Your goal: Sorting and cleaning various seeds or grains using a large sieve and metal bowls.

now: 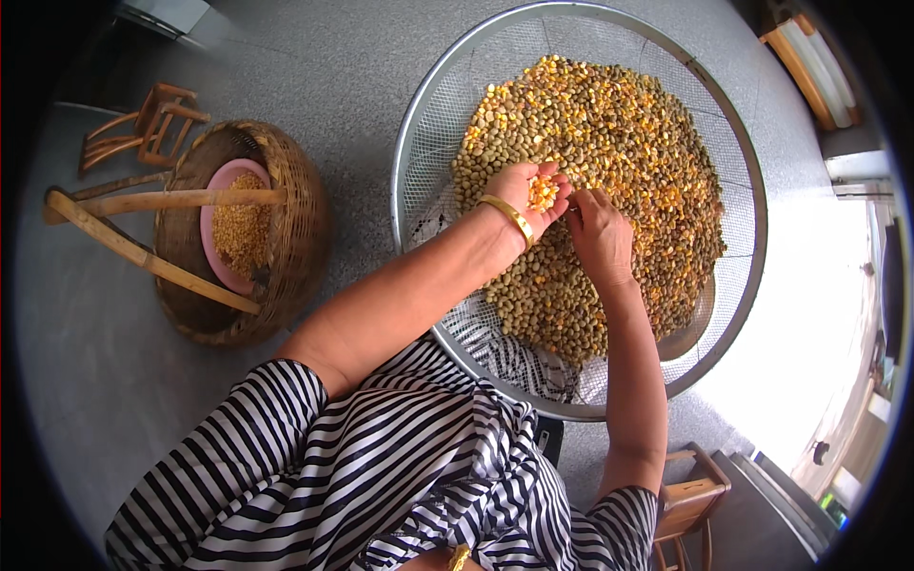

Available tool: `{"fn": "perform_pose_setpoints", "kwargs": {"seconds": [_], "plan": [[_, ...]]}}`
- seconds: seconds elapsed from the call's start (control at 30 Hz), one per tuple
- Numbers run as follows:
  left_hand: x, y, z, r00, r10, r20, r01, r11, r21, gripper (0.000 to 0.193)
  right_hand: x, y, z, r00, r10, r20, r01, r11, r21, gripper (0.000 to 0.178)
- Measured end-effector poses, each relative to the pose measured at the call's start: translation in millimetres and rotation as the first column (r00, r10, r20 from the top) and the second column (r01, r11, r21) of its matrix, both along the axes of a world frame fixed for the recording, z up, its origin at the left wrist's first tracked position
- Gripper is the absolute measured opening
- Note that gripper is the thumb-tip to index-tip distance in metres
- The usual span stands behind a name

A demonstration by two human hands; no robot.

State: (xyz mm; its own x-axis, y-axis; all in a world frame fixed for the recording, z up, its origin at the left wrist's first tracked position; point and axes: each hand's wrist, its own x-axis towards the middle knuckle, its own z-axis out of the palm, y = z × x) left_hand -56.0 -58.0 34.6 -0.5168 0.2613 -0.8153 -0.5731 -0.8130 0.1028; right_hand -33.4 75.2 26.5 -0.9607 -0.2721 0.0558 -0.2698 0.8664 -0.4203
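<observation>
Palm up, my left hand (515, 187) cups a small heap of yellow-orange corn kernels (544, 193); a gold bangle (514, 221) circles that wrist. Right beside its fingertips is my right hand (605, 236), back upward, with thumb and fingers drawn together in a pinch. Whatever those fingers hold is too small to make out. Both hands are over a wide round mesh sieve (411, 124) with a metal rim. In it spreads a layer of brownish-green beans (543, 319), with yellow kernels (609, 109) mixed in, mostly on the far side.
To the left stands a woven basket (309, 247) with a tall wooden handle (143, 262). Inside it, a pink basin (211, 243) holds yellow kernels. A small wooden chair (152, 128) is behind the basket, and a wooden stool (687, 492) is at the lower right. Bright light enters at right.
</observation>
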Motion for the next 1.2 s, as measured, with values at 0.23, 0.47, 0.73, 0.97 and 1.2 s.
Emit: {"fn": "perform_pose_setpoints", "kwargs": {"seconds": [0.23, 0.47, 0.73, 0.97, 1.2], "plan": [[3.5, 1.4, 1.2, 0.998, -0.053, -0.023, 0.053, 0.998, -0.035, 0.019, -11.7, 13.3, 20.5, 0.995, -0.1, 0.023, 0.102, 0.986, -0.128, 0.008], [6.6, 3.1, -0.2, 0.994, -0.092, -0.059, 0.096, 0.994, 0.058, 0.019, -10.1, 3.4, 45.3, 0.967, -0.104, 0.232, 0.199, 0.878, -0.434, 0.009], [3.5, 4.5, 1.5, 0.996, -0.093, -0.015, 0.093, 0.996, 0.013, 0.021, -2.9, 19.5, 15.9, 0.992, -0.057, 0.116, 0.048, 0.995, 0.082, 0.008], [4.2, 3.8, 1.2, 0.996, -0.089, -0.02, 0.089, 0.996, 0.007, 0.021, -3.5, 16.9, 9.9, 0.991, -0.065, 0.113, 0.058, 0.996, 0.062, 0.006], [4.1, 1.0, 4.5, 0.991, -0.119, -0.066, 0.118, 0.993, -0.023, 0.02, -8.4, -5.1, 47.7, 0.967, -0.103, 0.231, 0.209, 0.843, -0.496, 0.009]]}}
